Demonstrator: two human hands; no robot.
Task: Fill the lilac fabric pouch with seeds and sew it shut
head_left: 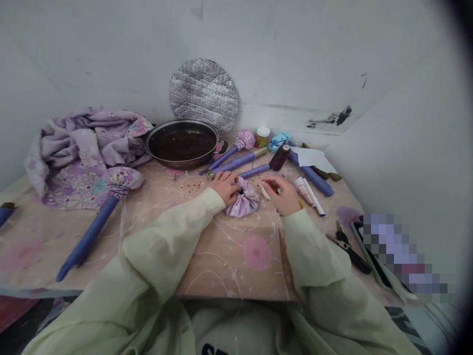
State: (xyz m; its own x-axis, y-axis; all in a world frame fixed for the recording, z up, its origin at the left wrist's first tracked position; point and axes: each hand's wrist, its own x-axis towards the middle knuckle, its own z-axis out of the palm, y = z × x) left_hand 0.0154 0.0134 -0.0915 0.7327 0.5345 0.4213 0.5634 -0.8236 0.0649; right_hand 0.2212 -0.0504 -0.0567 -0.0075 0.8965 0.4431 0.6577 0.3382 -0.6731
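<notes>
Cloth [245,204], gathered | left hand [226,188]: fingers clamped on it | right hand [283,195]: fingers round white object [265,193] (small)

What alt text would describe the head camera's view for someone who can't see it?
A left hand holds gathered floral cloth on a table, while the right hand curls its fingers at a small white object. Behind them are purple-wrapped sticks, a dark pan and a round silvery mat against the wall.
</notes>
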